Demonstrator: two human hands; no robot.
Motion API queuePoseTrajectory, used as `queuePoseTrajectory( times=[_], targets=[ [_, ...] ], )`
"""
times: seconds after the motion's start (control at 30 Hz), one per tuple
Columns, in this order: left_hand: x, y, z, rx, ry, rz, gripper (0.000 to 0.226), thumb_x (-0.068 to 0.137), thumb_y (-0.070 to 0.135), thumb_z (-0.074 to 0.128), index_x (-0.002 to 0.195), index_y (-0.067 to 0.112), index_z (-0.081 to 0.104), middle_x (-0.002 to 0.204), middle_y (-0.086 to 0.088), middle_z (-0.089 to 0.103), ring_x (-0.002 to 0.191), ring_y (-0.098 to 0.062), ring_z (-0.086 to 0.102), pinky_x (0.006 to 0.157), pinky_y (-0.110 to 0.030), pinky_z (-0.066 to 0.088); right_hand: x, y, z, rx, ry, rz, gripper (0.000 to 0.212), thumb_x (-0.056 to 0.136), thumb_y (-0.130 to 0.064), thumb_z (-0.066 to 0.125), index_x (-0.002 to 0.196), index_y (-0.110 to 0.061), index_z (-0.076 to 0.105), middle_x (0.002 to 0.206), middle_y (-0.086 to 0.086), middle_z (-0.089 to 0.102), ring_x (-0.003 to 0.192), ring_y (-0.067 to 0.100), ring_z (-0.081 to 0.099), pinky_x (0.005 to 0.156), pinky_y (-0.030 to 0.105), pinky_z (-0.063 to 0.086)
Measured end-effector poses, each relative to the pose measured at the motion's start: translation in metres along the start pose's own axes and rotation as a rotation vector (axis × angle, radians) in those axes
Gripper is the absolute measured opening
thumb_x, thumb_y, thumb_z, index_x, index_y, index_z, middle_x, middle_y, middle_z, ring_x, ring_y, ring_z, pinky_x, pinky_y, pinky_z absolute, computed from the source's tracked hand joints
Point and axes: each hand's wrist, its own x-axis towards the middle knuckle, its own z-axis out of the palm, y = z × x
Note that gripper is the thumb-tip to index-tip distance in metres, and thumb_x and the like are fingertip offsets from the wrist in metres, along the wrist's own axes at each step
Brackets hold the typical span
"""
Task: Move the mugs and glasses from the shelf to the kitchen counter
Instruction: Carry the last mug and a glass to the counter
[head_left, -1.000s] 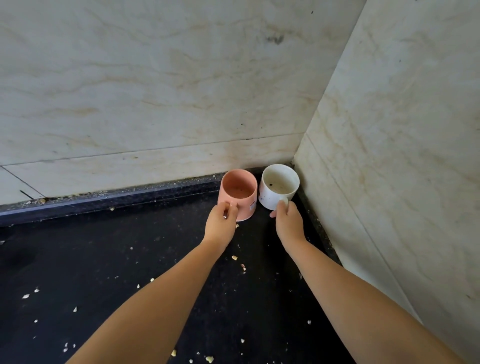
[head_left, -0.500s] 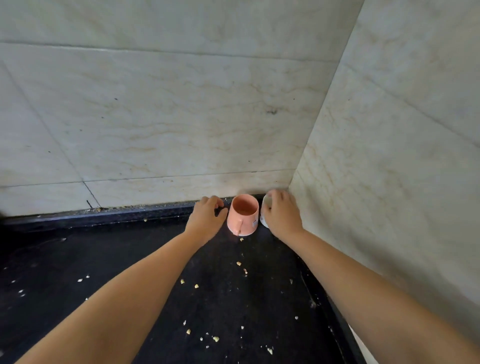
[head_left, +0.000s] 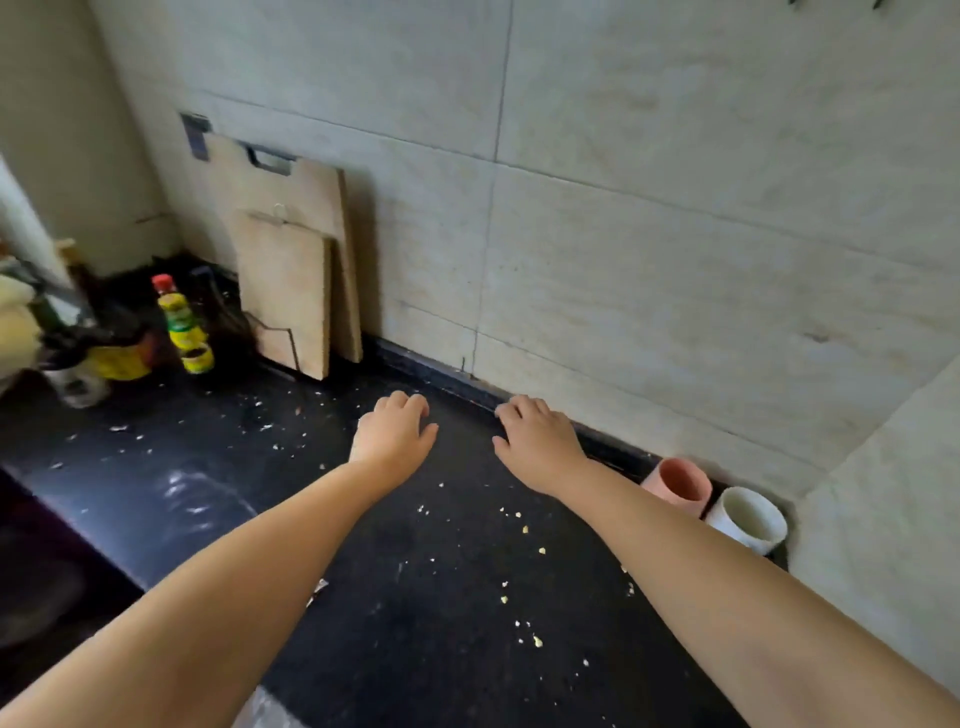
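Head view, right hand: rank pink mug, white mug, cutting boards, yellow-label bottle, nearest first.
From the right hand:
1. Pink mug, just to its right by the wall.
2. White mug, beyond the pink one, in the corner.
3. Cutting boards, leaning on the wall to the left, past the left hand.
4. Yellow-label bottle, far left.

A home kitchen: dark counter (head_left: 426, 597), tiled wall (head_left: 675, 234), leaning cutting boards (head_left: 291, 270), sauce bottle (head_left: 179, 319).

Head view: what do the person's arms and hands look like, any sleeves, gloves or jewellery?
Both forearms are bare, with no sleeves in view. The left hand and right hand wear no gloves, and no watch or bracelet shows at either wrist. No rings are visible on the fingers, though their undersides are hidden.
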Motion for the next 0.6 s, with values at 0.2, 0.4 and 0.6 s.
queuePoseTrajectory(
  times=[0.2,0.4,0.6],
  targets=[
    [-0.097,-0.1,-0.05,0.072,0.108,-0.311,0.03,0.094,0.034,0.048,0.116,0.014,0.054,0.119,-0.008,0.053,0.116,-0.028,0.049,0.094,-0.04,0.041,0.019,-0.122,0.006,0.042,-0.035,-0.304,0.043,0.1,-0.033,0.036,0.137,-0.012,0.039,0.141,0.008,0.04,0.128,0.027,0.042,0.095,0.044,0.048],
    [-0.212,-0.175,-0.106,0.13,0.23,-0.579,0.03,0.092,0.034,0.05,0.113,0.014,0.055,0.117,-0.01,0.053,0.114,-0.031,0.051,0.09,-0.041,0.043,0.005,-0.26,0.011,0.028,-0.044,-0.609,0.04,0.099,-0.034,0.038,0.131,-0.011,0.042,0.133,0.01,0.043,0.122,0.029,0.045,0.091,0.044,0.05],
    [-0.355,-0.233,-0.152,0.17,0.342,-0.836,0.029,0.092,0.035,0.051,0.112,0.014,0.056,0.117,-0.008,0.053,0.115,-0.029,0.05,0.09,-0.041,0.043,-0.057,-0.397,0.009,0.054,-0.031,-0.866,0.038,0.098,-0.032,0.04,0.129,-0.011,0.045,0.129,0.011,0.047,0.118,0.032,0.049,0.09,0.043,0.048]
  ],
)
